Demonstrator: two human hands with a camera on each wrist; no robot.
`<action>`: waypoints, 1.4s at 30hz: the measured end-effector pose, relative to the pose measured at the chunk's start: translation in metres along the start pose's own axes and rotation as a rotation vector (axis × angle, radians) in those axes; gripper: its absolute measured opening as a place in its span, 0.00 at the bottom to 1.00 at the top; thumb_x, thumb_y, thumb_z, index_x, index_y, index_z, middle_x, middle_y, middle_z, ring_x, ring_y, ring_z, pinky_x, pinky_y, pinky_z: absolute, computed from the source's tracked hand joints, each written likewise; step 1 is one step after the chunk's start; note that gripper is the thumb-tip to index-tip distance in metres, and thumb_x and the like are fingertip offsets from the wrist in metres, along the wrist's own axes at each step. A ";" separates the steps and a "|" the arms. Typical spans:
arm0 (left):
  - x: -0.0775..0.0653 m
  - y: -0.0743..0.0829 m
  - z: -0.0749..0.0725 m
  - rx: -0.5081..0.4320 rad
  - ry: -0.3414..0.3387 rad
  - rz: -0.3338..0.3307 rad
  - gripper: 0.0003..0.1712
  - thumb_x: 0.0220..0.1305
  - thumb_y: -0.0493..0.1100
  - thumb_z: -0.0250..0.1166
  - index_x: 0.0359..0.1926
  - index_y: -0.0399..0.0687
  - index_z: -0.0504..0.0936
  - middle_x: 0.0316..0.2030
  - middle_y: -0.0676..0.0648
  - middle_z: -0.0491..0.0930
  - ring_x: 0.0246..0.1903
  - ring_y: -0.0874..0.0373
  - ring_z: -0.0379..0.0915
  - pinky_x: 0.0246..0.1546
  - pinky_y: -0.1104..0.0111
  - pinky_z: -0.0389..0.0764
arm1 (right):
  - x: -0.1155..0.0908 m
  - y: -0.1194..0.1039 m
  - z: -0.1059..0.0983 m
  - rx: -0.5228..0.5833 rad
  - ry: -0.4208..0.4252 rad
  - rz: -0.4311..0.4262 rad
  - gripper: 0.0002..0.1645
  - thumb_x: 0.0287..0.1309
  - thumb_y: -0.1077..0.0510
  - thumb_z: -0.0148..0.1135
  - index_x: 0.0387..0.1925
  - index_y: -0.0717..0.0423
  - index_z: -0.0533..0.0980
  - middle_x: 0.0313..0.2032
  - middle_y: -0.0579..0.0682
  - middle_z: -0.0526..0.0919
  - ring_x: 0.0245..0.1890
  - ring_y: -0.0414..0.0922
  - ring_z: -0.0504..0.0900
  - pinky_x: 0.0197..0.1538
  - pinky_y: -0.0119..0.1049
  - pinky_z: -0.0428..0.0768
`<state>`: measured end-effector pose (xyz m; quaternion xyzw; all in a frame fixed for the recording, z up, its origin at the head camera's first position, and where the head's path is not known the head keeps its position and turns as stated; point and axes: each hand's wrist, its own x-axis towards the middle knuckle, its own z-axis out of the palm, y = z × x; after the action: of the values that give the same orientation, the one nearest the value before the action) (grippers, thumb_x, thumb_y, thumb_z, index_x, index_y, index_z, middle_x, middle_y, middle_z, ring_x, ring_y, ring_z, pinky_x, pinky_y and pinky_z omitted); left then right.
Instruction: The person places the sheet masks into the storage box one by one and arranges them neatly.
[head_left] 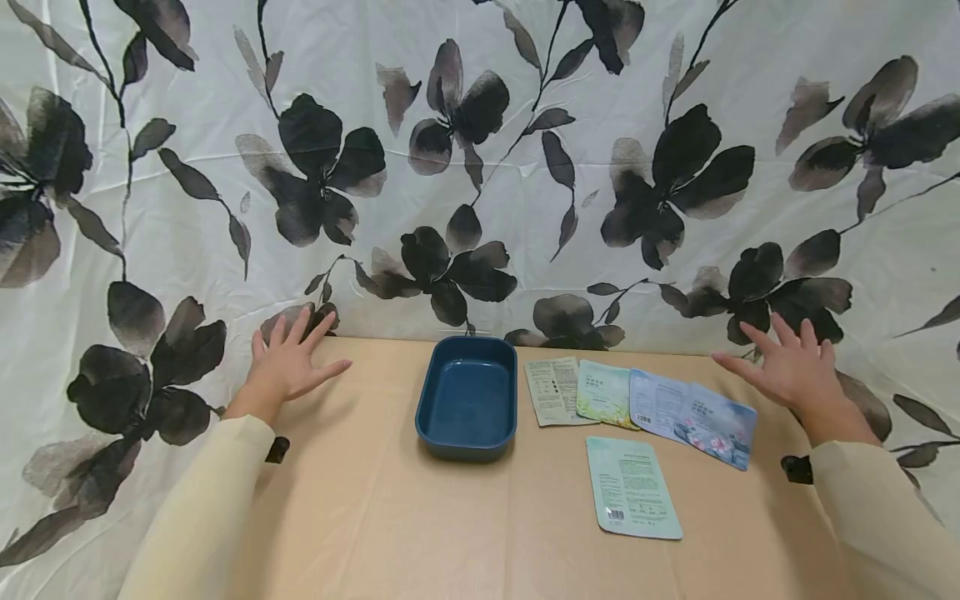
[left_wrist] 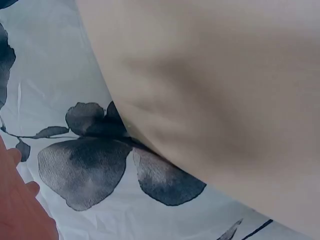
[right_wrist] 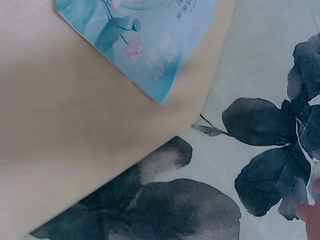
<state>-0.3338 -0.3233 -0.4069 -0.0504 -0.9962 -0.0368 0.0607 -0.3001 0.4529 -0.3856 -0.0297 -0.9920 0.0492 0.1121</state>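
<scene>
Fingers (head_left: 297,325) of my left hand (head_left: 288,371) are spread wide, thumb out to the side, with hold of nothing; they are near the far left edge of the worktop (head_left: 337,517), before the floral cloth (head_left: 555,250). Well apart to their right sits a navy rectangular dish (head_left: 465,448), upright. Its walls look stiff and smooth; whether ceramic or plastic I can't tell, so I'd judge it the heaviest thing here and best taken by the rim at two opposite sides.

Just beside it begins a row of flat packets, sheet-mask sachets by their look: a grey-green text-covered packet (head_left: 557,392), then a pale green packet (head_left: 600,387) that overlaps it. Nearer me, apart from the row, lies a mint packet with a barcode (head_left: 633,487). The row runs on with a blue packet (head_left: 654,402) and, seemingly overlapping that, a lotus-print packet (head_left: 716,425). All should be light, bendy and rather slippery; I'd pinch an edge or slide a corner free.

At far right, my right hand (head_left: 802,375), fingers splayed and holding nothing, is near the lotus-print packet, not touching it.
</scene>
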 end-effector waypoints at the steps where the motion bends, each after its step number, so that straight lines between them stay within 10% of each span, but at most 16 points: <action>1: -0.001 0.001 0.000 -0.005 0.000 0.001 0.59 0.58 0.87 0.45 0.82 0.72 0.36 0.82 0.38 0.35 0.77 0.22 0.31 0.67 0.23 0.30 | -0.001 -0.001 0.002 0.004 0.004 -0.001 0.62 0.59 0.17 0.48 0.79 0.53 0.55 0.79 0.72 0.38 0.74 0.82 0.34 0.67 0.83 0.36; 42: -0.038 0.051 0.060 -0.298 0.141 0.049 0.57 0.64 0.74 0.59 0.83 0.64 0.41 0.82 0.38 0.39 0.77 0.27 0.37 0.70 0.26 0.39 | -0.070 -0.058 0.050 0.194 0.155 -0.254 0.50 0.60 0.33 0.64 0.75 0.55 0.63 0.76 0.70 0.52 0.74 0.75 0.50 0.67 0.80 0.52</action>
<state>-0.2979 -0.2717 -0.4676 -0.0803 -0.9715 -0.1860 0.1232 -0.2461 0.3854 -0.4430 0.1029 -0.9668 0.1276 0.1958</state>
